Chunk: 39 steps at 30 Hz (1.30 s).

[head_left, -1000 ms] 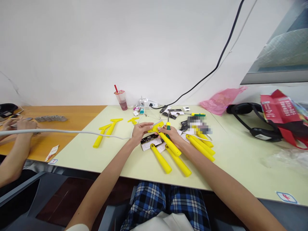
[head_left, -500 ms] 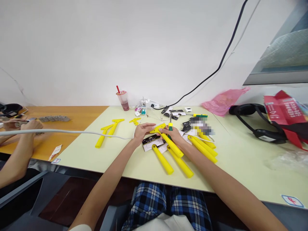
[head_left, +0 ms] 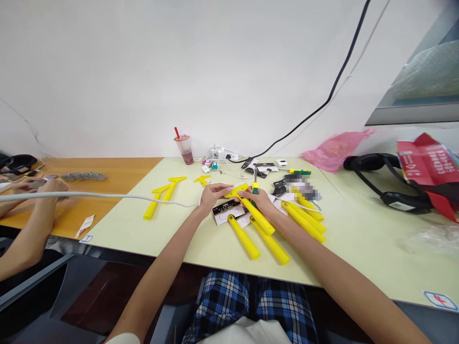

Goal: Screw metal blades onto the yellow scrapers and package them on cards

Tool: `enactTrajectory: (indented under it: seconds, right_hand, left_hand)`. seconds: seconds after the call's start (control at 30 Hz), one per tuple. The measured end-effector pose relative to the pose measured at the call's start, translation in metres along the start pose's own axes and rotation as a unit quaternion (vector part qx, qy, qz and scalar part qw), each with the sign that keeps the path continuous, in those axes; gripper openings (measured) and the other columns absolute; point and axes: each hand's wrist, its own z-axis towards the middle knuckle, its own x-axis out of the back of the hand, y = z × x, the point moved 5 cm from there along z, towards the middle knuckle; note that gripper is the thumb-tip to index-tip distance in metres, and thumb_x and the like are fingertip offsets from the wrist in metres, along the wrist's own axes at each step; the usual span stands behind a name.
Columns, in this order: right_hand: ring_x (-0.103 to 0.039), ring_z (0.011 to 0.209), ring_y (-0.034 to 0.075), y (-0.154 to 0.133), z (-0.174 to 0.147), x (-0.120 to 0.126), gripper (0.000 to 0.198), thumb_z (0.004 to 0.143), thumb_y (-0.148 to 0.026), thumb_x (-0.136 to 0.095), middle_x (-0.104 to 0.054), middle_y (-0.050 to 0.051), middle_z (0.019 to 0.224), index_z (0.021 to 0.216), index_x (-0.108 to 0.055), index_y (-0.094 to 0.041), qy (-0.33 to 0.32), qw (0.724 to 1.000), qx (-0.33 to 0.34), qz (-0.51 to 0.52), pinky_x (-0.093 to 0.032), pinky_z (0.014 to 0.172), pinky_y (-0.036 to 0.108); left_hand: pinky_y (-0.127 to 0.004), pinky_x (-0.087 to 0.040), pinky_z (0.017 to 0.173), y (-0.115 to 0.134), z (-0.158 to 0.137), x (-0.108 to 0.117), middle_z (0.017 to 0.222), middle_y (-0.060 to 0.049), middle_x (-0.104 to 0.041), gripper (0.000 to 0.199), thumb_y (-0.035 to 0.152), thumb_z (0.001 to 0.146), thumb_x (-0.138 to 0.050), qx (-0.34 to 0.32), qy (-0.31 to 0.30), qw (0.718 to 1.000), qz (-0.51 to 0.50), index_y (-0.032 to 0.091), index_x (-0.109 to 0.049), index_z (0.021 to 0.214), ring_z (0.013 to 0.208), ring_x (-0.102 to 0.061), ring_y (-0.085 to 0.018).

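Observation:
A yellow T-shaped scraper [head_left: 258, 217] is held between both hands above the table, its handle slanting down toward me. My left hand [head_left: 212, 197] pinches the left end of its head. My right hand [head_left: 263, 204] grips the head's right side with the thumb on top. A screwdriver [head_left: 255, 186] with a yellow and green handle stands upright within the right hand, its shank pointing up. Below lie black and white printed cards [head_left: 225, 212] and loose yellow handles [head_left: 244, 237]. More yellow handles [head_left: 304, 222] rest by my right forearm.
Two assembled yellow scrapers [head_left: 168, 193] and small yellow heads [head_left: 202, 180] lie left. A drink cup [head_left: 185, 152] and power strip [head_left: 227, 155] stand by the wall. A second screwdriver [head_left: 300, 171], pink bag [head_left: 335, 153] and black headset [head_left: 403, 200] are right. Another person's hands [head_left: 50, 186] work far left.
The view has shifted very slightly. Both my hands keep their hold on the scraper, with almost no movement. The other person's hands at the left have moved a little.

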Motion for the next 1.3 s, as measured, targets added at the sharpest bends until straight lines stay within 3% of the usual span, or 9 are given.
enactTrajectory:
  seconds: [0.17, 0.33, 0.47, 0.67, 0.83, 0.97, 1.3]
  right_hand:
    - [-0.081, 0.085, 0.022, 0.002, 0.003, 0.004, 0.064, 0.047, -0.04, -0.112, -0.075, 0.002, 0.082, 0.073, -0.055, -0.023, 0.003, 1.0, 0.012, 0.019, -0.066, 0.061, 0.023]
    - [-0.081, 0.087, 0.022, 0.003, 0.006, 0.006, 0.061, 0.049, -0.041, -0.112, -0.073, 0.002, 0.081, 0.073, -0.059, -0.022, 0.008, 0.999, 0.015, 0.031, -0.065, 0.06, 0.023]
    - [-0.081, 0.088, 0.023, 0.003, 0.006, 0.007, 0.063, 0.05, -0.042, -0.111, -0.075, 0.003, 0.084, 0.073, -0.057, -0.023, 0.011, 0.999, 0.01, 0.032, -0.065, 0.059, 0.023]
    - [-0.08, 0.082, 0.021, 0.002, 0.005, 0.008, 0.065, 0.051, -0.04, -0.111, -0.072, 0.001, 0.077, 0.073, -0.053, -0.024, 0.015, 1.0, 0.008, 0.019, -0.064, 0.058, 0.022]
    - [-0.08, 0.086, 0.022, 0.003, 0.005, 0.009, 0.066, 0.047, -0.04, -0.112, -0.072, 0.001, 0.079, 0.073, -0.053, -0.024, 0.024, 0.999, 0.004, 0.022, -0.064, 0.057, 0.022]
    - [-0.082, 0.091, 0.025, 0.003, 0.004, 0.008, 0.062, 0.053, -0.038, -0.111, -0.075, 0.003, 0.086, 0.076, -0.054, -0.024, 0.028, 1.0, 0.007, 0.01, -0.064, 0.057, 0.023]
    - [-0.081, 0.09, 0.024, 0.004, 0.005, 0.009, 0.061, 0.054, -0.039, -0.11, -0.073, 0.001, 0.08, 0.077, -0.055, -0.025, 0.021, 1.0, 0.003, 0.002, -0.064, 0.059, 0.023]
  left_hand:
    - [-0.046, -0.064, 0.096, -0.002, 0.016, 0.019, 0.119, -0.015, -0.084, 0.059, 0.071, 0.079, -0.086, -0.043, -0.01, 0.998, 0.045, 0.019, -0.088, 0.106, 0.115, -0.077, -0.033]
    - [-0.045, -0.061, 0.093, -0.004, 0.056, 0.08, 0.108, -0.017, -0.084, 0.057, 0.069, 0.076, -0.086, -0.058, 0.092, 0.986, 0.128, 0.017, -0.083, 0.099, 0.107, -0.078, -0.033]
    - [-0.043, -0.058, 0.091, -0.011, 0.069, 0.104, 0.1, -0.013, -0.084, 0.04, 0.057, 0.078, -0.084, -0.085, 0.091, 0.96, 0.251, 0.019, -0.081, 0.09, 0.097, -0.076, -0.03]
    - [-0.042, -0.055, 0.093, -0.024, 0.054, 0.088, 0.102, -0.008, -0.081, 0.025, 0.045, 0.087, -0.076, -0.14, 0.021, 0.919, 0.367, 0.023, -0.08, 0.095, 0.096, -0.071, -0.027]
    - [-0.042, -0.054, 0.094, -0.028, 0.05, 0.072, 0.104, -0.007, -0.078, 0.02, 0.042, 0.089, -0.074, -0.165, -0.022, 0.905, 0.391, 0.023, -0.078, 0.094, 0.102, -0.069, -0.027]
    - [-0.045, -0.052, 0.097, -0.031, 0.051, 0.067, 0.1, -0.008, -0.073, 0.018, 0.042, 0.089, -0.074, -0.179, -0.035, 0.894, 0.41, 0.024, -0.076, 0.088, 0.101, -0.066, -0.028]
    - [-0.047, -0.048, 0.105, -0.037, 0.056, 0.07, 0.105, -0.01, -0.068, 0.019, 0.042, 0.09, -0.076, -0.162, -0.039, 0.899, 0.405, 0.023, -0.075, 0.087, 0.108, -0.061, -0.028]
